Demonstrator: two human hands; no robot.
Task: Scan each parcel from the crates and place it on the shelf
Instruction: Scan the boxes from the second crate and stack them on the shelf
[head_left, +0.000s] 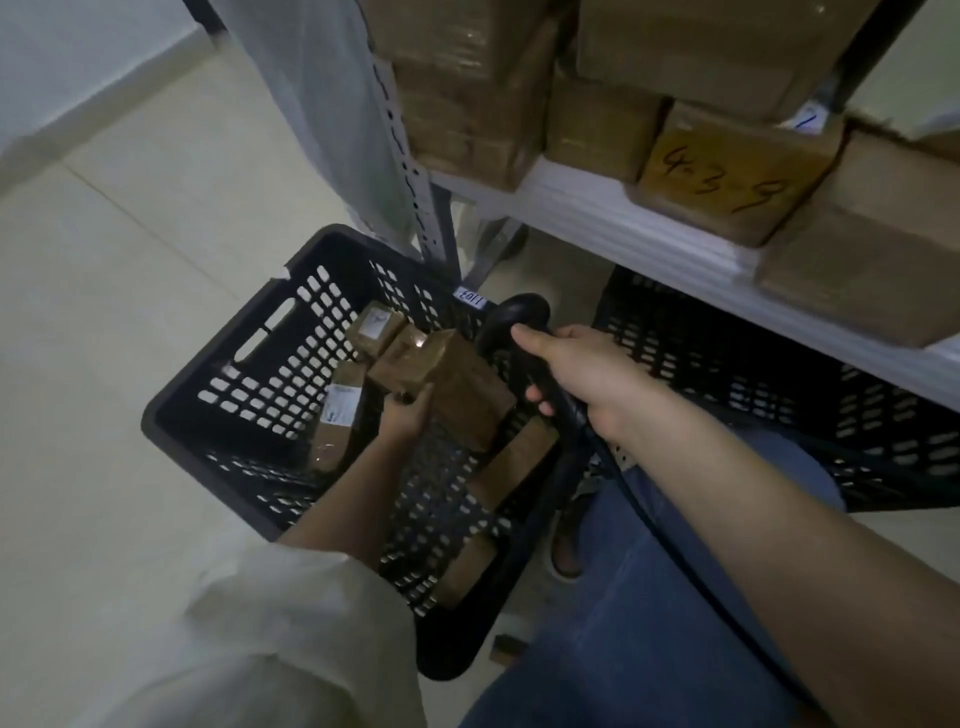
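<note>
Black crate (249, 374), left hand (408, 415) gripping parcel (457, 384), right hand (576, 374) gripping scanner (511, 319)

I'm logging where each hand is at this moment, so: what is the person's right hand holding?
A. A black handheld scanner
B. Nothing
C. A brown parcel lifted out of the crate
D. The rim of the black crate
A: the right hand grips the handle of the black scanner above the crate, while the left hand holds the brown parcel.
</note>
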